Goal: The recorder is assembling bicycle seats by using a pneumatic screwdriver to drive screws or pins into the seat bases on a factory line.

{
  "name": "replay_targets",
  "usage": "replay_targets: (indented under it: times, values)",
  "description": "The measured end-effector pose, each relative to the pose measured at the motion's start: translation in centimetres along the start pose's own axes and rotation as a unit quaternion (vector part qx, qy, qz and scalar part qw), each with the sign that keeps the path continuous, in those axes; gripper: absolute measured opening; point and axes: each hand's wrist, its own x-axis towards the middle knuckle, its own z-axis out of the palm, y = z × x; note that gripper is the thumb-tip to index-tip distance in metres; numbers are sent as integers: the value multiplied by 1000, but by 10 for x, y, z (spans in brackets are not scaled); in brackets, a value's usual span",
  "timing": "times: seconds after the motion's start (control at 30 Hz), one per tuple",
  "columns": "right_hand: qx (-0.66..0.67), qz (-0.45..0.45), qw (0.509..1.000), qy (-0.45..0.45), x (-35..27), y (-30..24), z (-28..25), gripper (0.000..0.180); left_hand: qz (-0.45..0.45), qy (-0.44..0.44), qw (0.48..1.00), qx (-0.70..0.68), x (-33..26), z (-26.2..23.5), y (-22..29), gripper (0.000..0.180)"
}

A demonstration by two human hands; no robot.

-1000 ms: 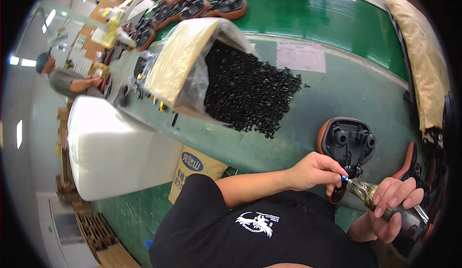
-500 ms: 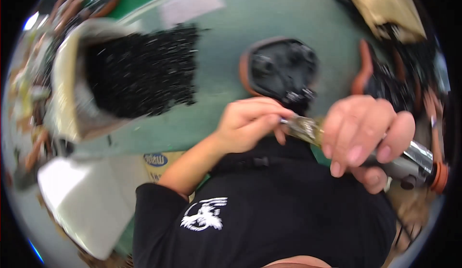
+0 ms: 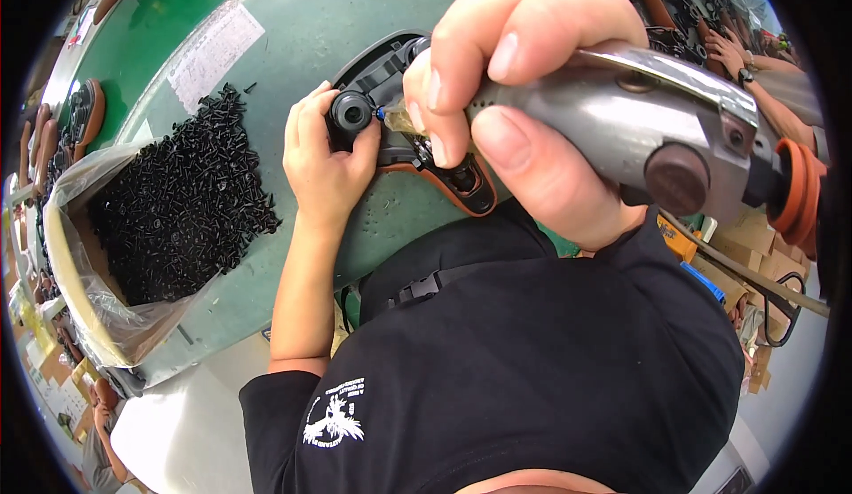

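My right hand (image 3: 541, 94) is wrapped around a grey metal power screwdriver (image 3: 612, 108) with an orange ring at its back end. Its nose points left, and a small blue tip lies right beside a round black wheel-like part (image 3: 352, 114). I cannot tell whether the two touch. The fingers and thumb of my left hand (image 3: 324, 165) close around that part. Beneath lies a black plastic shell (image 3: 382, 66) with an orange-brown rim, partly hidden by my right hand and the screwdriver.
Left of my arm, a heap of small black screws (image 3: 186, 201) spills from a plastic-lined box (image 3: 84, 303) onto the green table (image 3: 293, 32). A printed sheet (image 3: 217, 55) lies beyond. More orange-brown shells (image 3: 87, 117) sit far left. Another person's hand (image 3: 728, 55) shows at upper right.
My left hand has left the screwdriver's tip and moved left and up to the round black part. The screwdriver in my right hand has come up over the shell. The view has turned.
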Motion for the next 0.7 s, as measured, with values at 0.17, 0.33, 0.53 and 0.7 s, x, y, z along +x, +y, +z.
replay_targets:
  times: [0.17, 0.33, 0.53, 0.7]
  values:
    - [16, 16, 999, -27, 10, 19, 14, 33, -20, 29, 999, 17, -2, -7, -3, 49]
    - [-79, 87, 992, 41, 6, 32, 28, 28, -57, 79, 995, -12, -3, 3, -1, 42]
    - [-141, 112, 983, -27, -3, 46, 41, 29, -52, 163, 979, -112, -16, 20, -12, 39]
    - [-132, 62, 988, -53, -6, 64, 44, 23, -61, 164, 974, -144, -25, 21, -12, 36]
